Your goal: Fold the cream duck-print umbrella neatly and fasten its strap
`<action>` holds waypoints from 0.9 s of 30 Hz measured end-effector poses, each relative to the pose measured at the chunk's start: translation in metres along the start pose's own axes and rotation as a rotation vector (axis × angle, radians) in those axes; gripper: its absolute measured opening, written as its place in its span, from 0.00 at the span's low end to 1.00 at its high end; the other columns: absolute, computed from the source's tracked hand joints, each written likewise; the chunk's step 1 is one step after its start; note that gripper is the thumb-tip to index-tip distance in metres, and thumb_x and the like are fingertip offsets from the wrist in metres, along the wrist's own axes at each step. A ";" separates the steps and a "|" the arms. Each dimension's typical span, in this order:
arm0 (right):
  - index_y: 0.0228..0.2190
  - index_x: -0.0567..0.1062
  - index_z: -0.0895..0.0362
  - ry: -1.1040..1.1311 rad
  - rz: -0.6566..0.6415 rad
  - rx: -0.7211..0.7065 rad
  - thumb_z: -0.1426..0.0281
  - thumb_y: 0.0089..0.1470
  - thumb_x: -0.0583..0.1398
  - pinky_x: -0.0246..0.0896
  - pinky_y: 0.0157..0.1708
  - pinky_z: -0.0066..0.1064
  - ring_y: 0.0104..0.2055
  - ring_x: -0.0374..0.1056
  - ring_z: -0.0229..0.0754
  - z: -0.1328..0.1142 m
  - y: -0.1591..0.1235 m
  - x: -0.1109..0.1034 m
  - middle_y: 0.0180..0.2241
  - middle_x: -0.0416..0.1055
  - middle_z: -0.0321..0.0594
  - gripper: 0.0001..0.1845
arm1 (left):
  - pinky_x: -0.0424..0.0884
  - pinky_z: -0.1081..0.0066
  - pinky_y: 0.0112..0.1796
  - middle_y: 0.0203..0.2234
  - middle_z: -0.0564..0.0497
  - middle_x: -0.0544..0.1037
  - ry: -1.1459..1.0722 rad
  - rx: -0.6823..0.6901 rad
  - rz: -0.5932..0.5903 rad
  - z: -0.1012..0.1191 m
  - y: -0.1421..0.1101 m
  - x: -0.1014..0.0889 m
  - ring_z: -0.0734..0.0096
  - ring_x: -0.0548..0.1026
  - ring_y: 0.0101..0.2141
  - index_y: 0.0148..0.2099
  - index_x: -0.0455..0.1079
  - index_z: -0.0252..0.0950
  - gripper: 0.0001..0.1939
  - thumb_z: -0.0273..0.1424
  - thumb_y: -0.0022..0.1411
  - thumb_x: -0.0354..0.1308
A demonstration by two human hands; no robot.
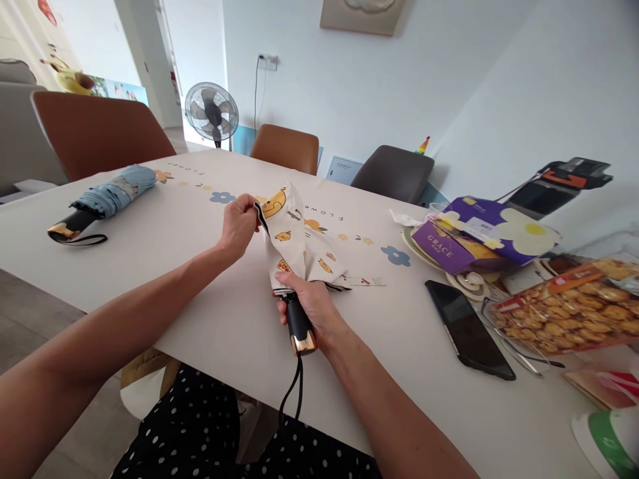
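Note:
A folded cream umbrella (294,239) printed with yellow ducks lies over the near edge of the white table (210,319). My right hand (312,307) is wrapped round its black, gold-tipped handle (301,327), from which a black wrist strap hangs down. My left hand (238,225) pinches a black-edged fold of the umbrella's cloth and holds it up and to the left. The cloth's closing tab (367,282) lies flat on the table to the right.
A rolled blue umbrella (102,203) lies at the far left. A black phone (468,329), a purple box (466,239), a packet of biscuits (569,309) and plates crowd the right side. Chairs (285,148) and a floor fan (212,113) stand beyond the table.

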State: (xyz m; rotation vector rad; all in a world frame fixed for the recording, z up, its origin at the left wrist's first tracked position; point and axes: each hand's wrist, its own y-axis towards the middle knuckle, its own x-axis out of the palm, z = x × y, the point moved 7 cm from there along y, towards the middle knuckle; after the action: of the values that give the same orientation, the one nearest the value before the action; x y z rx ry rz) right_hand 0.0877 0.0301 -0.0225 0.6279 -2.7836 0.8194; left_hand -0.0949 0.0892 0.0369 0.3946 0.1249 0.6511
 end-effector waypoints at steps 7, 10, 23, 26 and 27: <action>0.25 0.69 0.62 0.006 0.020 0.013 0.66 0.41 0.64 0.59 0.10 0.24 0.16 0.60 0.32 -0.001 -0.001 -0.001 0.21 0.66 0.37 0.13 | 0.60 0.79 0.15 0.15 0.56 0.65 -0.123 -0.010 0.033 0.000 0.003 -0.004 0.80 0.62 0.16 0.21 0.62 0.35 0.09 0.21 0.36 0.43; 0.26 0.69 0.62 0.030 0.005 0.013 0.64 0.41 0.65 0.58 0.10 0.23 0.16 0.59 0.31 -0.002 0.001 -0.001 0.21 0.65 0.37 0.14 | 0.59 0.79 0.15 0.14 0.56 0.64 -0.153 -0.024 0.029 -0.003 0.005 -0.005 0.80 0.61 0.15 0.19 0.62 0.35 0.08 0.21 0.34 0.43; 0.26 0.66 0.60 0.057 0.029 -0.019 0.57 0.43 0.63 0.57 0.10 0.24 0.16 0.58 0.31 -0.007 0.006 -0.011 0.21 0.64 0.37 0.19 | 0.64 0.73 0.24 0.12 0.53 0.66 -0.040 -0.152 -0.101 -0.024 0.023 -0.011 0.75 0.65 0.18 0.15 0.65 0.34 0.11 0.21 0.30 0.42; 0.25 0.66 0.60 0.020 0.048 -0.029 0.63 0.41 0.64 0.56 0.09 0.23 0.15 0.58 0.31 -0.005 0.007 -0.013 0.20 0.64 0.36 0.15 | 0.64 0.72 0.27 0.14 0.53 0.67 0.001 -0.085 0.102 -0.022 0.031 -0.032 0.75 0.65 0.20 0.16 0.65 0.34 0.11 0.21 0.31 0.42; 0.25 0.66 0.60 0.003 0.048 -0.029 0.64 0.41 0.64 0.56 0.09 0.23 0.15 0.58 0.31 -0.004 0.008 -0.013 0.20 0.63 0.36 0.15 | 0.65 0.72 0.28 0.14 0.53 0.67 0.003 -0.059 0.141 -0.019 0.031 -0.035 0.75 0.65 0.21 0.17 0.65 0.35 0.11 0.21 0.32 0.42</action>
State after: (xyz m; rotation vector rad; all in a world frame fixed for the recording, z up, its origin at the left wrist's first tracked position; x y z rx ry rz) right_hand 0.0958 0.0422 -0.0264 0.5561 -2.8124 0.7866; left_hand -0.1445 0.0960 0.0314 0.3476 0.0811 0.7922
